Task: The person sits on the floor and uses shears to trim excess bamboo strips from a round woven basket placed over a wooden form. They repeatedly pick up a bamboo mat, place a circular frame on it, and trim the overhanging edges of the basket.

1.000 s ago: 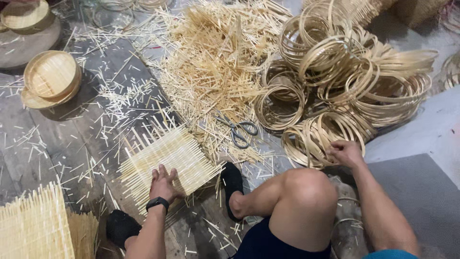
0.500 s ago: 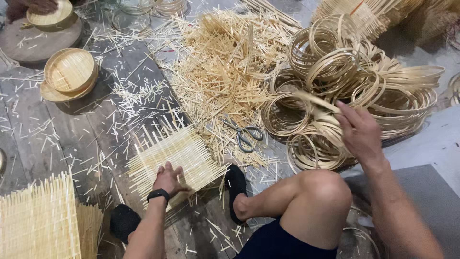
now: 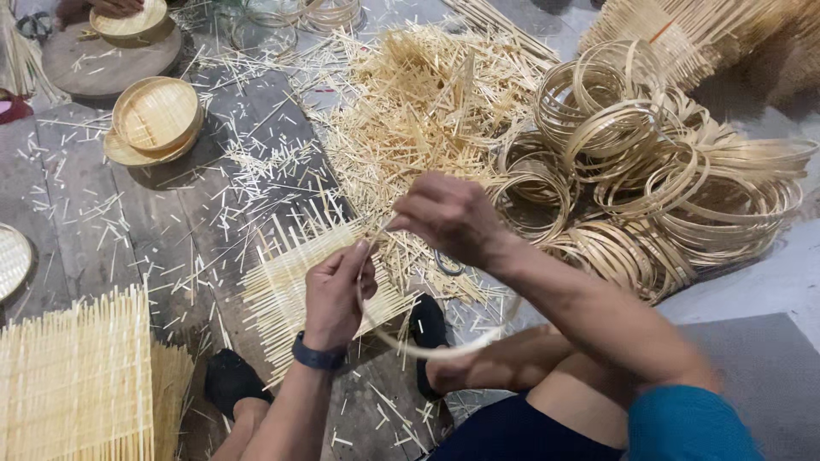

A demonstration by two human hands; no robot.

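Both my hands hold one thin bamboo ring (image 3: pixel 444 348) above my lap. My left hand (image 3: pixel 337 290), with a dark wristband, grips the ring's left side. My right hand (image 3: pixel 448 218) pinches its top. Under my hands a square woven mat of bamboo strips (image 3: pixel 282 286) lies on the floor. A big heap of bamboo rings (image 3: pixel 666 179) sits to the right. My feet in black shoes (image 3: pixel 427 324) rest near the mat.
A pile of loose bamboo splints (image 3: pixel 418 111) spreads in front. Stacked round woven trays (image 3: pixel 154 119) lie at the left, and another person's hand (image 3: pixel 107 7) works on a tray at the far left. A stack of woven mats (image 3: pixel 77 384) stands at bottom left. Scissors lie partly hidden behind my right wrist.
My right hand took a ring from the heap and brought it over my lap. My left hand left the woven mat and took hold of the ring.
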